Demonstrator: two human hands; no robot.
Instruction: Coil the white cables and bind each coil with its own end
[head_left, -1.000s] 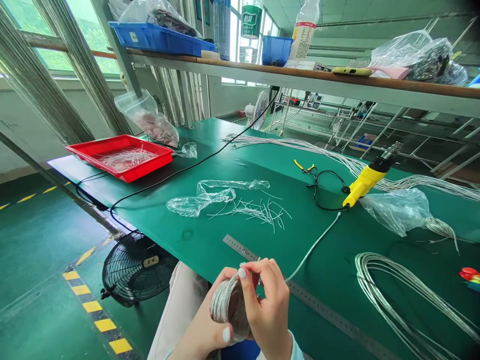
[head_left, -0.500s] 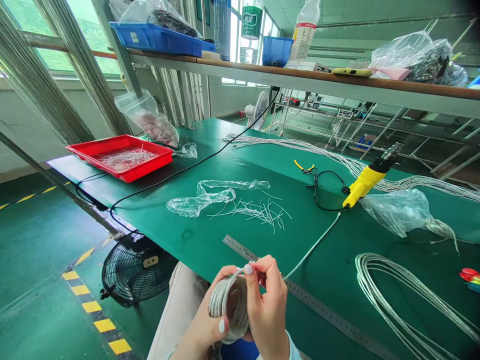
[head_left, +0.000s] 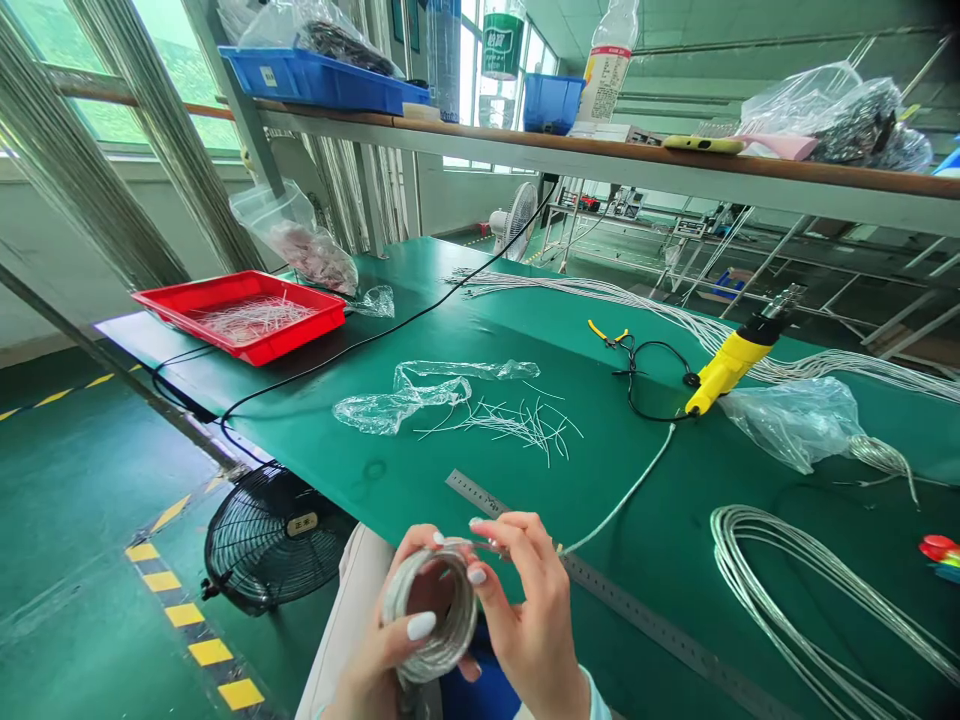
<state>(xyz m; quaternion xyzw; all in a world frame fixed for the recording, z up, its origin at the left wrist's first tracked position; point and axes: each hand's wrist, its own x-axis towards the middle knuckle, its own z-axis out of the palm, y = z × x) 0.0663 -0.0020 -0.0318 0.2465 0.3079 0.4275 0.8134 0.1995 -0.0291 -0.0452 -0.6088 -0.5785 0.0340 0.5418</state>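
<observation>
My left hand (head_left: 382, 640) is wrapped around a coil of clear-sheathed silvery cable (head_left: 431, 615), thumb across its front. At the coil's upper right, my right hand (head_left: 525, 600) pinches the cable where it leaves the loops. From there a loose tail of cable (head_left: 630, 490) runs over the green table to near the yellow heat gun (head_left: 727, 370). A steel ruler (head_left: 637, 615) lies flat on the table just beyond and right of my hands. What the lower fingers of my right hand touch is partly hidden.
Short white strips (head_left: 517, 425) and crumpled clear plastic (head_left: 405, 395) lie mid-table. A red tray (head_left: 247, 345) sits at the left, yellow-handled cutters (head_left: 607, 335) farther back. More looped cable (head_left: 810, 600) rests at the right. A black fan (head_left: 277, 540) stands on the floor.
The coil and my left hand have shifted left, the coil's opening turned more toward me. My right fingers have spread along the cable, and its tail has been drawn slightly closer.
</observation>
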